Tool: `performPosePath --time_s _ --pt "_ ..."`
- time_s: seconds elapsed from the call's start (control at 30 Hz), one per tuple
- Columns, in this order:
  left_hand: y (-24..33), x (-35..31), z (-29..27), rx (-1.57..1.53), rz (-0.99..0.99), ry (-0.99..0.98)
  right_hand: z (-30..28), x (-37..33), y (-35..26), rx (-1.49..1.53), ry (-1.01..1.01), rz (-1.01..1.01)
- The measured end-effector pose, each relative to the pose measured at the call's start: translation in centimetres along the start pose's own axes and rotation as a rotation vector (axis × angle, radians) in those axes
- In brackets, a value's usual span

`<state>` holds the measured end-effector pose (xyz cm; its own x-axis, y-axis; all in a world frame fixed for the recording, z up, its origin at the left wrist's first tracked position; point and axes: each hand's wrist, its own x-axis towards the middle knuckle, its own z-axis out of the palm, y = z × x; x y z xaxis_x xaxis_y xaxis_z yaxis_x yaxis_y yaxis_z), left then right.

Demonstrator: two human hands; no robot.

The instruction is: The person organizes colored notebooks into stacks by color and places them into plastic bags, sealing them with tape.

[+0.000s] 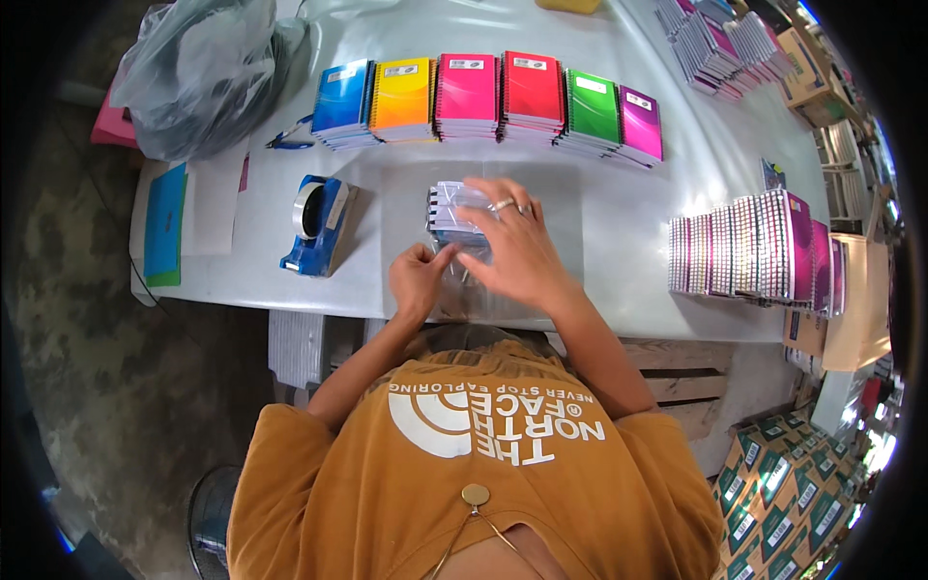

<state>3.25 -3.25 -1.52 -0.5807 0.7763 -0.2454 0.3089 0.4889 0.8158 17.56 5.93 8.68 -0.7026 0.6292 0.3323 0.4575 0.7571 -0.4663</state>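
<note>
In front of me on the table lies a small stack of spiral notebooks, seen edge-on with pale pages and dark binding marks. Clear plastic wrapping covers its near side and hangs toward me. My left hand pinches this plastic between thumb and fingers at the stack's near-left corner. Over the right side of the stack reaches my right hand, a ring on one finger. Its fingers are stretched out and spread, with the thumb close to my left thumb. The fingers hide part of the stack.
Behind stands a row of coloured notebook stacks. A blue tape dispenser, blue cutting pliers and a plastic bag are to the left. More purple notebooks line the right, beside cardboard boxes.
</note>
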Motion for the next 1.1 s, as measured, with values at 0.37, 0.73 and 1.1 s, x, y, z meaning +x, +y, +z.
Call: performPosePath --time_s 0.37,0.73,1.1 --pt "0.0 3.1 -5.0 -0.565 0.278 -0.419 1.4 -0.4 5.6 0.872 -0.028 0.331" --pt "7.4 6.3 -7.6 -0.303 0.749 -0.100 0.4 0.8 5.5 0.696 0.379 0.200" --pt "3.6 5.4 -2.2 -0.472 0.395 -0.466 4.6 -0.9 9.6 0.858 -0.056 0.250"
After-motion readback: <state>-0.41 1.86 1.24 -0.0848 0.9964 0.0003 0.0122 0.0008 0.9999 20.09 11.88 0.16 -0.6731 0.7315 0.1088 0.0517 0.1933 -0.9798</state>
